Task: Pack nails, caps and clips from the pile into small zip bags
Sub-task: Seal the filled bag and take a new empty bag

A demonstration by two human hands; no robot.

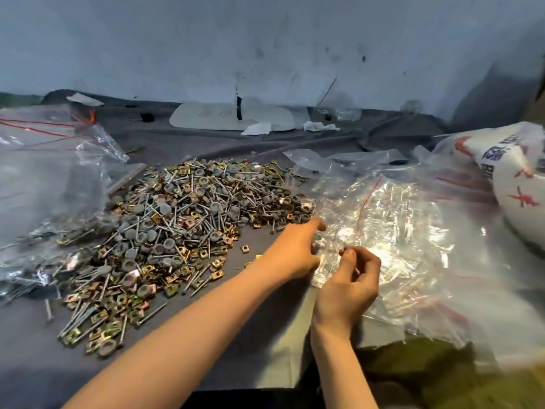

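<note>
my right hand (349,286) pinches a small zip bag (330,252) at three o'clock of the pile (177,225); my left hand (295,252) touches it, whether gripping i cannot tell.

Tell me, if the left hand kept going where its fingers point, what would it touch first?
Likely the heap of clear zip bags, right at the fingertips of the left hand; depth is unclear.
</note>
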